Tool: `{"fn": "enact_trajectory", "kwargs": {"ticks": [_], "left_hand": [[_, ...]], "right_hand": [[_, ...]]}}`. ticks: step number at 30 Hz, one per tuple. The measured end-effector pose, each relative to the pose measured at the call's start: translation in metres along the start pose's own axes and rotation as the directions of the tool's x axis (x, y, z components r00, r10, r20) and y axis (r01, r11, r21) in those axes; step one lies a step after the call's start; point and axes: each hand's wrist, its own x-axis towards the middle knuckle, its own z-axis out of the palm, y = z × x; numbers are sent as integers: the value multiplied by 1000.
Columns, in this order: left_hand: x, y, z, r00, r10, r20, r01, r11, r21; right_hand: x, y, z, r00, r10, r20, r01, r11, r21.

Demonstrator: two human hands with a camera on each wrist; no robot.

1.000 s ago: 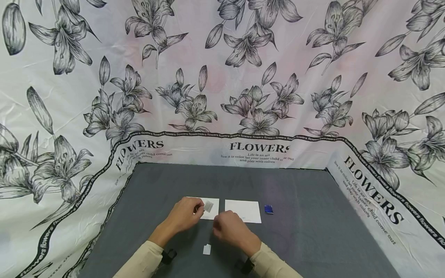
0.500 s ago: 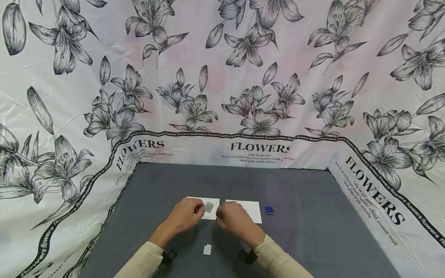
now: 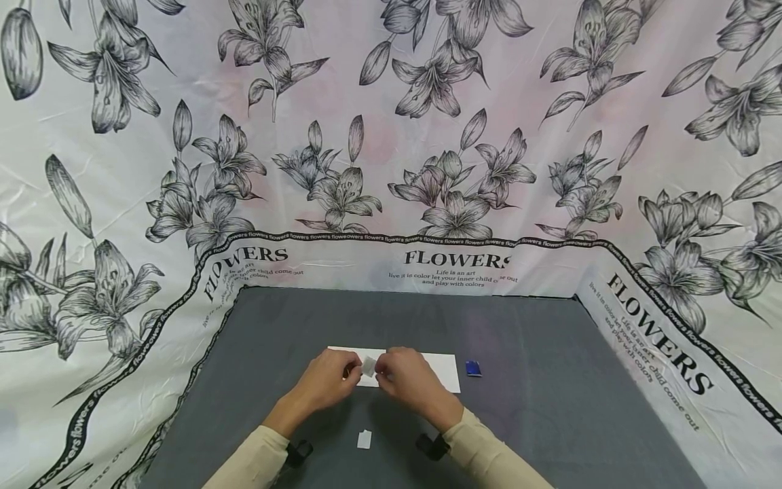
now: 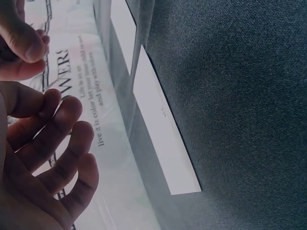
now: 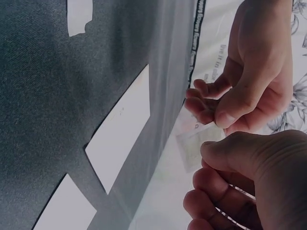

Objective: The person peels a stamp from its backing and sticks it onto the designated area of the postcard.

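Note:
A small translucent square sheet, clear and plastic-like, is up in the air between my hands. My left hand pinches one corner of it between thumb and fingertips. On the opposite side, the right hand has thumb and fingertips at the sheet's edge and grips it there. In the right wrist view the sheet spans the gap between both thumbs, partly covered by the right thumb. Only a thin sliver shows in the left wrist view, where the left hand has its other fingers loosely curled.
Two white cards lie side by side behind the hands: a left card and a right card. A small blue packet lies to their right. Nearer me is a torn white paper piece on the grey cloth. Flowered fabric surrounds the table.
My right hand has moved up and left from in front of the right card to the translucent sheet and taken its edge. The left hand has stayed nearly still, holding the sheet.

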Motion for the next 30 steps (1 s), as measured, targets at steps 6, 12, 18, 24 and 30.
{"fn": "enact_trajectory", "kwargs": {"ticks": [6,12,18,24,30], "left_hand": [[0,0,1,1000,4,18,-4,1000,5],[1,1,2,999,40,20,-40,999,-27],[1,1,3,998,54,38,-52,998,-43],[2,2,4,996,67,51,-64,996,-54],[3,2,5,995,76,63,-72,996,-58]], "right_hand": [[2,-3,1,1000,-20,-19,20,1000,4],[3,-4,5,998,-55,-44,55,998,2],[3,-4,6,997,-58,-41,58,998,-3],[3,-4,8,999,-42,-35,42,999,-12],[2,-4,8,1000,-15,-13,15,1000,-4]]}}
